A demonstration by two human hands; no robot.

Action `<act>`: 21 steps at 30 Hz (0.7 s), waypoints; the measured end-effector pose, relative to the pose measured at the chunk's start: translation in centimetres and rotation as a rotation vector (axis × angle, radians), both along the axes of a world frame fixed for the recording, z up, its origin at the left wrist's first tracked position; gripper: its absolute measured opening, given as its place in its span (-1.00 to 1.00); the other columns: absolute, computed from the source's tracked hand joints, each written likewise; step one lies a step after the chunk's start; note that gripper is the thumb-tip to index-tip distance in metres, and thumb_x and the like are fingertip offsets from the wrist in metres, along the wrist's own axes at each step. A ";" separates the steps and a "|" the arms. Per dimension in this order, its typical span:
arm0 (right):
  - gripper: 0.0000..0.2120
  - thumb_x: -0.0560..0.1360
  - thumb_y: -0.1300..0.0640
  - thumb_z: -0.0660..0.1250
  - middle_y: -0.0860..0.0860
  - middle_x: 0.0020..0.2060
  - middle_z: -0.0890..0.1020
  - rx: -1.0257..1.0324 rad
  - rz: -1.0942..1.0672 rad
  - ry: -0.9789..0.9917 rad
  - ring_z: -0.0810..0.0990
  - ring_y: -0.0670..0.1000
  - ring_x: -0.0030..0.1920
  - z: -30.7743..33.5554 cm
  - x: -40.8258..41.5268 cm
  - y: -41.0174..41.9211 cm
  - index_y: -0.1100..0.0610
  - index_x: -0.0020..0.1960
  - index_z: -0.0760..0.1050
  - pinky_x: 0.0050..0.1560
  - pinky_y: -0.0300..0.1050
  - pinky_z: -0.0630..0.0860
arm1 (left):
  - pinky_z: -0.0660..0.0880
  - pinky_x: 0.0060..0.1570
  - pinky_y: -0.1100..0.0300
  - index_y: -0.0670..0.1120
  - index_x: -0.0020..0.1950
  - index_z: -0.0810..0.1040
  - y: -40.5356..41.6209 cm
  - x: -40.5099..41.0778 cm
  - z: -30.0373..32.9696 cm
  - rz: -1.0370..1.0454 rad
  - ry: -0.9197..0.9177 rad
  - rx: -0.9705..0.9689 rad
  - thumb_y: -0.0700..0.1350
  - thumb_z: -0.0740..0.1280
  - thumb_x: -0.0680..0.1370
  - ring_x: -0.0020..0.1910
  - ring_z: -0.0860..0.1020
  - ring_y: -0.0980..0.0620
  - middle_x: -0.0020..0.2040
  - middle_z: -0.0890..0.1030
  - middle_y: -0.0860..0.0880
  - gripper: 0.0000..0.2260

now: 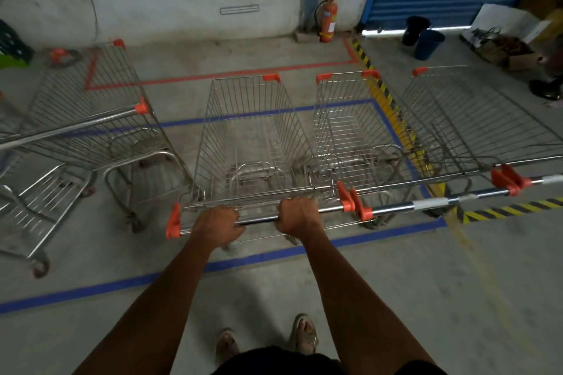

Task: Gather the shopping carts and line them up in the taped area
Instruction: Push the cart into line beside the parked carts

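No writing is readable anywhere. Both the left hand [217,224] and right hand [297,214] are wrapped tight on the handle bar [259,218] of the empty middle cart [249,137], standing inside the blue tape outline [243,259]. 2 more empty carts [350,131] stand alongside to its right.

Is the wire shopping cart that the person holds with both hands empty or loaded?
Empty: through the silver wire shopping cart basket only bare floor and frame show.
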State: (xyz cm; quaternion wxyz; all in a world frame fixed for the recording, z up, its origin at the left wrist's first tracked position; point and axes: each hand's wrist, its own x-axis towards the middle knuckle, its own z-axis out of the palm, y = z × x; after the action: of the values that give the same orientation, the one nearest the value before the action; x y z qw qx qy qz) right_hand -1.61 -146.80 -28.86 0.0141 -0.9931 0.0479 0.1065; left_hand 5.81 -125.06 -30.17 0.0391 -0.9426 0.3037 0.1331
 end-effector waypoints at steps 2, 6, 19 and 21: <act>-0.72 0.45 -0.14 0.32 0.02 -0.17 0.69 0.006 0.004 -0.005 0.69 0.12 -0.11 -0.1 -0.6 0.3 0.05 -0.04 0.62 -0.11 -0.05 0.50 | 0.56 -0.01 0.08 0.02 0.03 0.64 0.2 -0.4 0.1 0.004 -0.008 0.002 0.24 0.24 0.46 0.01 0.63 -0.05 -0.01 0.66 -0.01 -0.62; -0.71 0.46 -0.15 0.32 0.04 -0.17 0.69 0.009 0.008 -0.022 0.69 0.12 -0.12 -0.4 -1.8 0.1 0.06 -0.05 0.62 -0.11 -0.05 0.50 | 0.55 -0.04 0.09 0.00 0.02 0.65 0.1 -1.9 0.1 0.005 -0.017 0.011 0.24 0.23 0.45 -0.02 0.64 -0.07 -0.04 0.68 -0.03 -0.61; -0.69 0.46 -0.16 0.33 0.04 -0.17 0.68 0.005 -0.010 0.006 0.68 0.13 -0.10 -0.3 -2.1 -0.6 0.06 -0.03 0.62 -0.10 -0.03 0.48 | 0.56 -0.02 0.06 0.00 0.09 0.65 -0.3 -2.8 0.2 -0.001 -0.049 -0.037 0.24 0.24 0.46 0.01 0.65 -0.10 0.00 0.69 -0.04 -0.58; -0.69 0.47 -0.17 0.34 0.02 -0.21 0.66 -0.004 -0.009 -0.001 0.68 0.11 -0.12 -0.5 -2.2 -0.6 0.06 -0.05 0.62 -0.14 -0.06 0.43 | 0.56 -0.02 0.07 -0.01 0.08 0.65 -0.4 -2.9 0.3 -0.001 -0.040 -0.040 0.23 0.25 0.47 0.00 0.65 -0.10 -0.01 0.69 -0.04 -0.60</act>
State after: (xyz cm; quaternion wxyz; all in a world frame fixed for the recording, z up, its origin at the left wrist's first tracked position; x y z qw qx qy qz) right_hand -3.81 -147.43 -29.32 0.0128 -0.9929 0.0526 0.1058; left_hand 2.90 -125.42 -29.90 0.0265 -0.9456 0.3057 0.1081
